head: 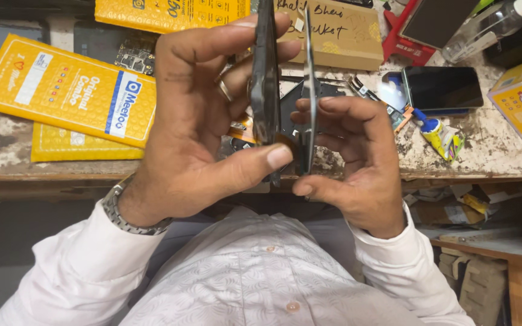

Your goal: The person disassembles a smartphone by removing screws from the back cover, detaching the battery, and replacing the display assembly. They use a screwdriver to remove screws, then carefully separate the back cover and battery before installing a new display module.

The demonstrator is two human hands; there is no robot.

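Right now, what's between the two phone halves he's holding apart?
In the head view, an orange flex strip bridges the low part of the gap between the phone body and the screen panel; higher up, only the workbench shows through.

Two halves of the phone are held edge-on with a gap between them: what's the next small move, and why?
Probably ease the screen panel in the right hand slightly further from the phone body in the left hand, slowly. An orange ribbon seems to run near the gap, and a quick pull might strain it.
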